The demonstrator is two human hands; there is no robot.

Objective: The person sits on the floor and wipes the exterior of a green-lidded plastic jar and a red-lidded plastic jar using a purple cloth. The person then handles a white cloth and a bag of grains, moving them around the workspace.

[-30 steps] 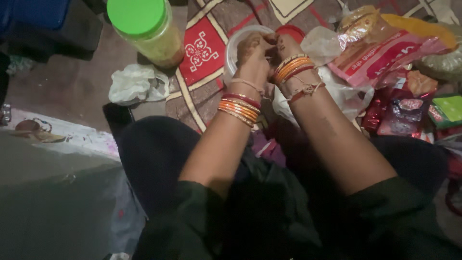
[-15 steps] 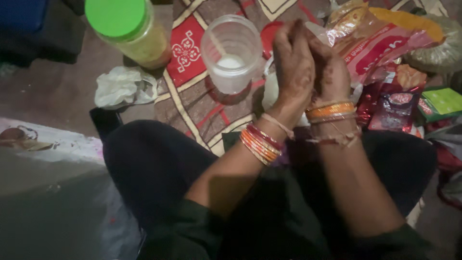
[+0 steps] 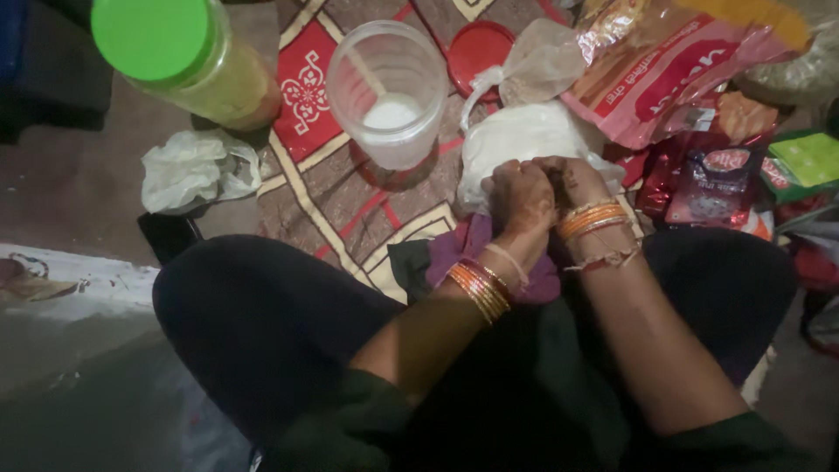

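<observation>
Both hands are bunched on the near edge of the white plastic bag [image 3: 524, 144] of powder, left hand [image 3: 522, 194] and right hand [image 3: 572, 182] touching, fingers curled in; looks like they're pinching the plastic, though I can't tell how firmly. The bag sits just right of the clear open jar [image 3: 389, 92], which has some white stuff at the bottom. The red lid [image 3: 476, 48] lies behind the bag. My worry: that jar has no lid on and stands close, so a tug or slip could tear the thin plastic, or an elbow could knock the jar over onto the patterned mat [image 3: 350, 197].
</observation>
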